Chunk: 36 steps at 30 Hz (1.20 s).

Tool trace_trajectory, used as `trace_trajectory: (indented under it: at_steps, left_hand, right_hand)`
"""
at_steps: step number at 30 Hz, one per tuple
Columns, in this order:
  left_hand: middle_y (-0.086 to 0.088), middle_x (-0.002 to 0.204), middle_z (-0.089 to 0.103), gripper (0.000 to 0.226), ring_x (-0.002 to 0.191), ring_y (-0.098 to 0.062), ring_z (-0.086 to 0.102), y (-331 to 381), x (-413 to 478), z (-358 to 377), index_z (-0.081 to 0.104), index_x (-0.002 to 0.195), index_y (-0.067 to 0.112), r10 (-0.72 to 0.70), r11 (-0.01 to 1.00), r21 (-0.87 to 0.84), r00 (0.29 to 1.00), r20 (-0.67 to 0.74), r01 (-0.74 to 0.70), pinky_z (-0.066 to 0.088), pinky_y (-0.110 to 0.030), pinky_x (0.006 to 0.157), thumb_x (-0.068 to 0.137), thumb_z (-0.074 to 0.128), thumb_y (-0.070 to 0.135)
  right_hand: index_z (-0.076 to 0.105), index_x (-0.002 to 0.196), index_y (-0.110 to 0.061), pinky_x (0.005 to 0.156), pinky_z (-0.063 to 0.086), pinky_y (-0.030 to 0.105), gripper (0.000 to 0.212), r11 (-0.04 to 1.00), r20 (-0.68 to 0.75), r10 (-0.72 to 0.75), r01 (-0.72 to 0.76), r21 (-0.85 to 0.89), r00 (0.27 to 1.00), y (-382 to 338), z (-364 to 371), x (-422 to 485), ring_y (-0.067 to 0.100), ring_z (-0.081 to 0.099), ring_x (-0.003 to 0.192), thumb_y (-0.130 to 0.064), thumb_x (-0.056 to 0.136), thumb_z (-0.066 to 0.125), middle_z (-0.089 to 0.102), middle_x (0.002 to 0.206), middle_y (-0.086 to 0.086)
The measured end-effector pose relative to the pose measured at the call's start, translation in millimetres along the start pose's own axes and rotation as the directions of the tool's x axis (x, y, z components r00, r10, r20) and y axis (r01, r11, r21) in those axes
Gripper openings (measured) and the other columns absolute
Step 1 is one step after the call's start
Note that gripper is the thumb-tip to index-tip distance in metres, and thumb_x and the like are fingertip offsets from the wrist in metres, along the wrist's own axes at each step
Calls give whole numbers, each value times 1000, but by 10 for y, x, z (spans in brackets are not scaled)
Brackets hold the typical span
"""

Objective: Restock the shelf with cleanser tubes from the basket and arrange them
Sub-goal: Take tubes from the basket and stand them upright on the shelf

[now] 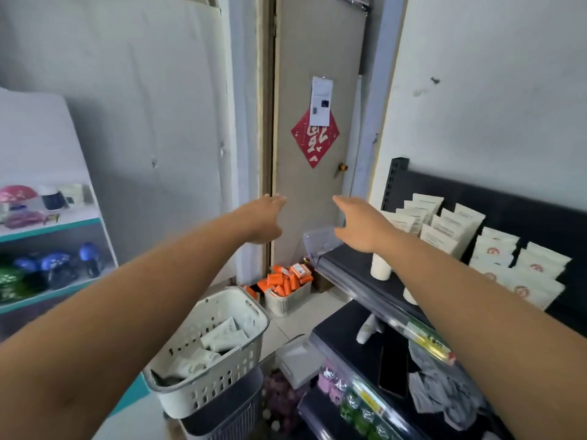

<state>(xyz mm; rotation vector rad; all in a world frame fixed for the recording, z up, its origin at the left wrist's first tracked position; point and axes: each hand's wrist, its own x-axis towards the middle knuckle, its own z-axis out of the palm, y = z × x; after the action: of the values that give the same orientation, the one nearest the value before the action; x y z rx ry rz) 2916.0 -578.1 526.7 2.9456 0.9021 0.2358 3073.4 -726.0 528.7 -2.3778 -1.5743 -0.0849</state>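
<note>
Above and between the fingertips of the left hand (265, 219) and right hand (359, 227), a red diamond sign (315, 144) on the door (317, 42) bears one white brush character, apparently 福 upside down. Print on the paper slip (321, 101) overlapping it is illegible, as is the lettering on the cream tubes (495, 249) right of the right fingers.

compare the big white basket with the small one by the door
The big white basket holds white cleanser tubes below its rim; the small basket is heaped with orange boxes above its rim. The big white basket sits on a dark grey basket; the small basket stands on the floor. Both are pale perforated plastic.
</note>
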Motion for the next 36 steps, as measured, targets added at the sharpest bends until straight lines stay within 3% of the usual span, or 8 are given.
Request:
trace_trajectory:
  at_steps: [6,18,24,29,34,36]
  left_hand:
    - [-6,162,10,74,147,-26,17,-729,-16,103,8,155,15,-49,999,-18,999,-1,49,20,-38,117,94,50,18]
    - [-2,162,8,79,147,-24,16,-2044,168,810,6,155,20,-44,996,-68,990,131,53,22,-41,118,91,52,14]
    - [-2,163,7,79,148,-24,13,-2423,188,1258,8,155,19,-48,994,-92,984,169,64,18,-42,118,93,57,27]
    - [-6,163,6,82,149,-25,10,-2623,169,1709,6,155,15,-77,987,-119,966,249,110,15,-38,118,92,57,24]
    - [-5,163,0,83,150,-22,4,-2790,164,2132,4,155,12,-116,976,-147,952,285,162,11,-32,118,91,56,21]
    - [-4,163,-1,82,149,-21,5,-2867,169,2324,5,155,13,-178,955,-173,934,309,239,14,-32,118,92,57,21]
  right_hand:
    - [15,154,-9,118,14,34,73,998,8,-69,69,9,998,-585,399,477,26,11,149,-21,95,57,18,161,8]
    - [18,154,-14,118,16,33,74,996,140,-6,-7,89,990,-1219,1549,1072,23,18,148,-19,93,59,20,161,5]
    - [24,152,-8,118,19,34,71,997,190,-10,-5,78,982,-1349,1961,1253,24,23,146,-15,91,60,27,158,9]
    - [32,148,-5,113,23,29,65,994,228,-53,30,104,972,-1402,2353,1458,26,31,141,-10,89,57,35,153,13]
    - [41,142,-7,109,33,33,61,989,294,-107,73,125,950,-1371,2907,1703,27,38,136,-10,84,61,43,146,13]
    - [36,146,-7,109,33,33,64,987,323,-123,83,134,938,-1355,3094,1808,28,37,137,-10,86,60,40,148,12]
